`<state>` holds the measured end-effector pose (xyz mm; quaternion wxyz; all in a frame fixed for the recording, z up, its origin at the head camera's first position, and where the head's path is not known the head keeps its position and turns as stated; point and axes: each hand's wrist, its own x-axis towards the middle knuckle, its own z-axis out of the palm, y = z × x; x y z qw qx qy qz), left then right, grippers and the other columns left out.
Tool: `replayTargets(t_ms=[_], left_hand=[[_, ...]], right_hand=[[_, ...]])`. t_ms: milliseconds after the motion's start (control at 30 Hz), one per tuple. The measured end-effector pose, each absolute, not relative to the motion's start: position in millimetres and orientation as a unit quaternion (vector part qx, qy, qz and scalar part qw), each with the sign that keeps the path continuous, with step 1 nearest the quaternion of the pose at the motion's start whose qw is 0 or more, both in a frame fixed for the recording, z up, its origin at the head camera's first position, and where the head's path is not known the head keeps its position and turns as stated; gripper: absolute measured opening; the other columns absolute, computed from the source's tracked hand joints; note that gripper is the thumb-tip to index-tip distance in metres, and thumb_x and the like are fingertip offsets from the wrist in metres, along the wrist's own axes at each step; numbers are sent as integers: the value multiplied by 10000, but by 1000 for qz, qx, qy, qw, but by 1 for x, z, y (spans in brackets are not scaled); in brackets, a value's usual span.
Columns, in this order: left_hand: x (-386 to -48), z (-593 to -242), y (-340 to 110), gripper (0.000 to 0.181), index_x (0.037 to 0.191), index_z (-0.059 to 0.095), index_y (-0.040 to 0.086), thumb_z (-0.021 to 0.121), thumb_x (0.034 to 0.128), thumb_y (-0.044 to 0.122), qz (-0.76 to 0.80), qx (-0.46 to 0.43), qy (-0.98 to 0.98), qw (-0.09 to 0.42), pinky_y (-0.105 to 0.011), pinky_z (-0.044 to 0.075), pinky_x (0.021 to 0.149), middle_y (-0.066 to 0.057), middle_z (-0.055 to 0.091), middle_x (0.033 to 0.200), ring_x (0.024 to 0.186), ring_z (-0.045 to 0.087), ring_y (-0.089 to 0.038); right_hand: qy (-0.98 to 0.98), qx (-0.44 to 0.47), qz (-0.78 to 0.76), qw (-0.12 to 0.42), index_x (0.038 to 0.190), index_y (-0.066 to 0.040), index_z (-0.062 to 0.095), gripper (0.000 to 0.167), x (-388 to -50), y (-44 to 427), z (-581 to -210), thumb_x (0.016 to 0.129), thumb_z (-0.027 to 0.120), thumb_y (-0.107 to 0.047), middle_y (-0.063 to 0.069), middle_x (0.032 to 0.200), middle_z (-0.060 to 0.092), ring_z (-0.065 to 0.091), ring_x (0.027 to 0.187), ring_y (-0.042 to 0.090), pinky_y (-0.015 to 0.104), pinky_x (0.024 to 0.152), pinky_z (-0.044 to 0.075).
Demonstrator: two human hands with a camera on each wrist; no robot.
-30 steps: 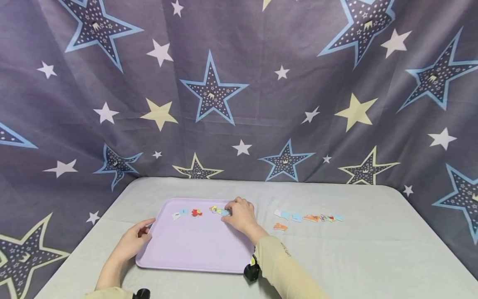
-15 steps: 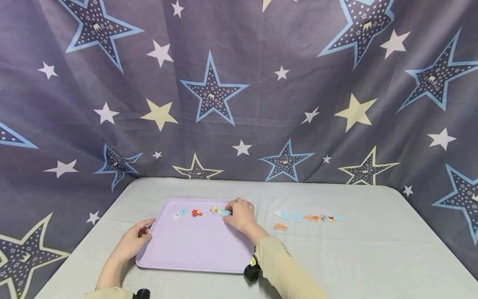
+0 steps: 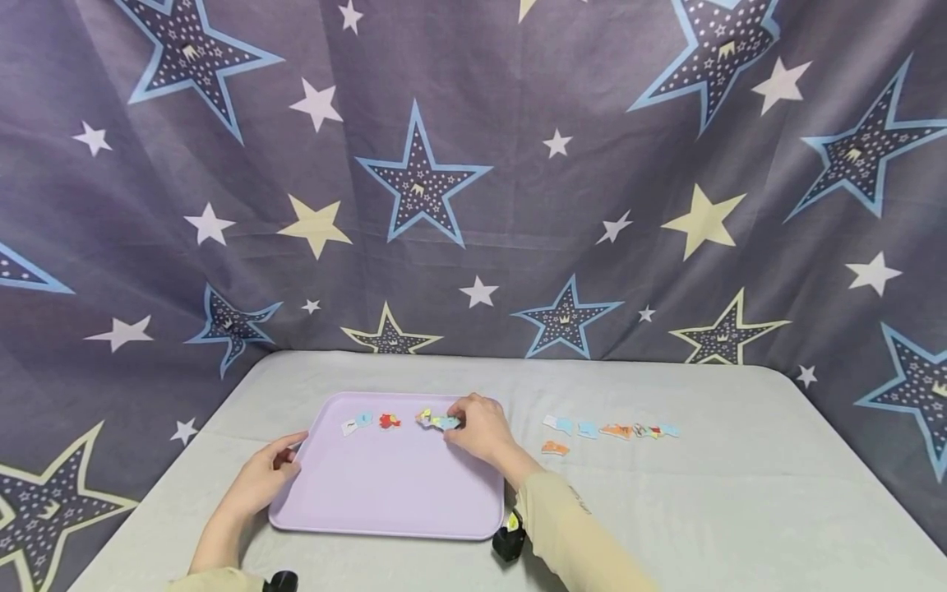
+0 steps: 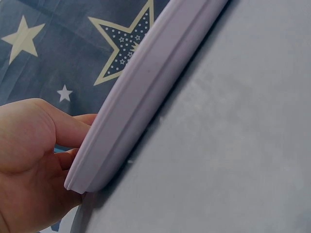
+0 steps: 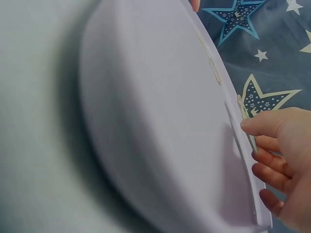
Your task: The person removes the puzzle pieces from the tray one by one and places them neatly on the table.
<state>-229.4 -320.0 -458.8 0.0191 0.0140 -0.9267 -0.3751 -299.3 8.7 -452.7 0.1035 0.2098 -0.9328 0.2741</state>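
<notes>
My right hand [image 3: 482, 425] pinches the right end of a small strip of colourful jigsaw puzzle pieces [image 3: 438, 421], light blue with yellow, at the back right of the lilac tray [image 3: 388, 493]. In the right wrist view the thumb and fingers hold this thin strip edge-on, apparently a little above the tray. Its right end is hidden by the fingers. My left hand [image 3: 259, 478] grips the tray's left rim, with the thumb against it in the left wrist view. To the strip's left on the tray lie a red puzzle piece [image 3: 390, 421] and a white-and-blue pair [image 3: 358, 424].
Right of the tray, a row of puzzle pieces [image 3: 614, 431] in blue, orange and mixed colours lies on the grey-covered table [image 3: 703, 518]. One orange piece [image 3: 555, 448] lies nearer. A star-patterned curtain [image 3: 473, 181] hangs behind the table.
The right hand shifts slightly, and its wrist and sleeve move a little right. A dark shadow now shows under the strip, which seems slightly raised. The left hand and tray keep still.
</notes>
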Motion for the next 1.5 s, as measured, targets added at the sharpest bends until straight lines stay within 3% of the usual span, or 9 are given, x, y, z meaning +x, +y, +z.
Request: replayTargets(t_ms=[300, 533, 800, 1067, 1300, 1500], left_hand=[[-228, -457, -319, 466, 1298, 441, -39, 514, 842, 26, -367, 14, -930, 18, -235, 369, 665, -106, 515, 939, 806, 440, -153], [-229, -456, -318, 465, 1292, 447, -43, 515, 837, 28, -358, 12, -933, 22, -247, 358, 676, -91, 513, 917, 808, 428, -156], [-231, -457, -320, 465, 1289, 451, -42, 515, 833, 25, -355, 10, -935, 24, -248, 348, 669, -90, 511, 914, 798, 420, -150], [-230, -456, -319, 460, 1289, 449, -47, 517, 840, 31, -360, 9, -933, 24, -241, 348, 669, -94, 510, 918, 802, 420, -148], [-231, -458, -319, 462, 1280, 463, -44, 524, 827, 22, -364, 2, -931, 32, -225, 365, 671, -76, 522, 905, 776, 435, -113], [-231, -458, -319, 462, 1280, 466, -40, 525, 826, 19, -367, 5, -930, 34, -222, 361, 662, -68, 515, 900, 760, 427, -95]], right_hand=[[-906, 218, 354, 77, 931, -82, 679, 254, -293, 20, -451, 703, 707, -191, 10, 855, 584, 529, 747, 107, 257, 721, 413], [-912, 237, 324, 84, 965, -54, 687, 306, -289, 29, -451, 696, 718, -196, 11, 873, 586, 541, 730, 91, 230, 697, 432], [-929, 262, 241, 97, 933, -97, 707, 294, -286, 41, -446, 670, 723, -225, -23, 833, 579, 512, 719, 86, 280, 709, 412], [-927, 256, 256, 97, 942, -97, 689, 292, -281, 56, -440, 665, 705, -188, 11, 901, 600, 564, 778, 144, 301, 728, 453], [-914, 254, 306, 84, 943, -51, 677, 288, -276, 77, -439, 659, 689, -97, 29, 887, 583, 545, 718, 128, 225, 643, 448], [-914, 249, 308, 92, 953, -57, 678, 310, -272, 97, -435, 645, 681, -91, 24, 840, 564, 518, 682, 130, 227, 600, 413]])
